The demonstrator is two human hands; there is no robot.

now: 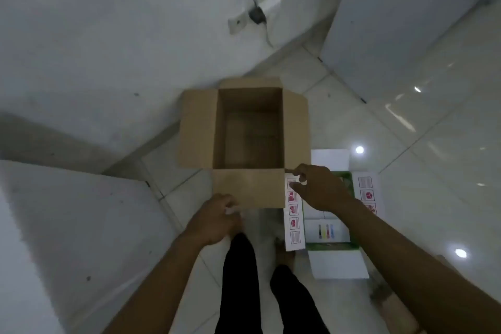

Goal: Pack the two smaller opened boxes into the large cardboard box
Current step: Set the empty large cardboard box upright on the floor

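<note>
The large cardboard box (198, 130) stands open on the tiled floor, all flaps folded outward, its inside empty and dark. To its right lies an opened white and green box (329, 233) with red handling symbols on its side flaps. My right hand (318, 188) hovers over that box's upper left part, next to the cardboard box's near right corner, fingers spread and holding nothing. My left hand (214, 221) sits below the cardboard box's near flap (248, 187), fingers curled loosely, with nothing visible in it. Only one smaller box is in view.
A white power strip (254, 12) with a black plug and cable lies against the wall beyond the box. White panels (393, 22) flank the floor at right and left. My dark trouser legs (238, 279) and bare feet are below the boxes.
</note>
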